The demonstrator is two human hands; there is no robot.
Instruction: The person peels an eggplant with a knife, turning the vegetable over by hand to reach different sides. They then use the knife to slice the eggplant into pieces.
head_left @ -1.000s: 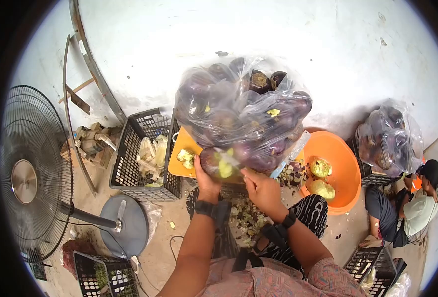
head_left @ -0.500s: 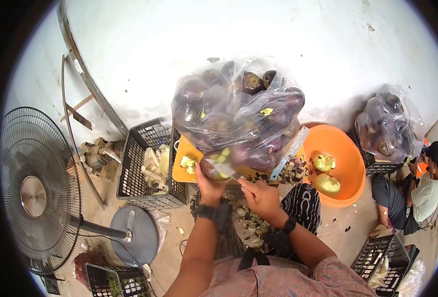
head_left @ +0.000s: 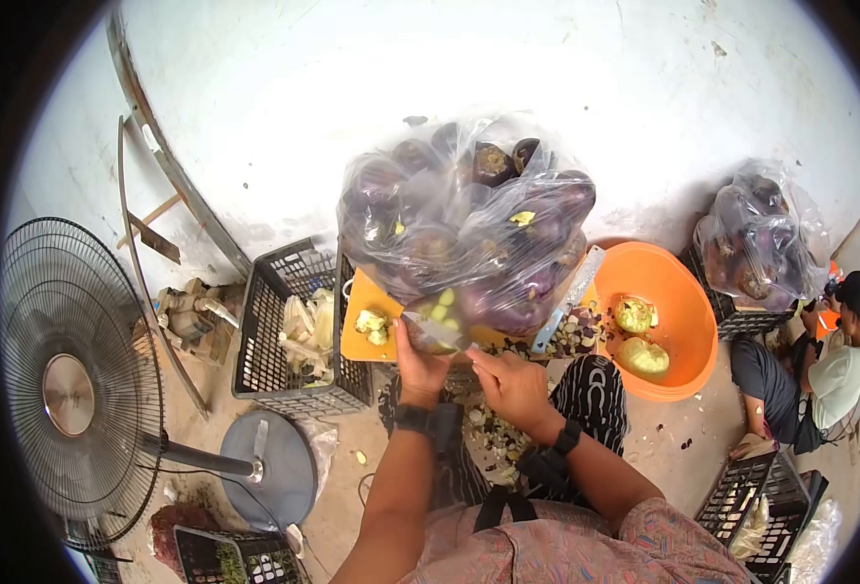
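Note:
My left hand (head_left: 420, 368) is wrapped round an eggplant (head_left: 442, 304), which shows several pale peeled patches on its dark skin. My right hand (head_left: 513, 391) grips a knife (head_left: 437, 336) whose broad blade lies against the near side of the eggplant. The knife's handle is mostly hidden in my fingers. Just beyond my hands a clear plastic bag (head_left: 469, 219) full of eggplants rests on an orange board (head_left: 370, 292). Pale peeled pieces (head_left: 373, 327) lie on the board, left of my left hand.
A second knife (head_left: 571, 297) with a blue handle lies among dark peelings. Right of it, an orange basin (head_left: 673, 360) holds two peeled eggplants. Black crates (head_left: 299, 389) and a fan (head_left: 70, 389) stand left. Another person (head_left: 829, 370) sits right, near another bag of eggplants (head_left: 756, 238).
The knife blade has shifted on the eggplant, and the eggplant has turned to show more pale peeled patches. Both hands keep their grip. The view has moved slightly.

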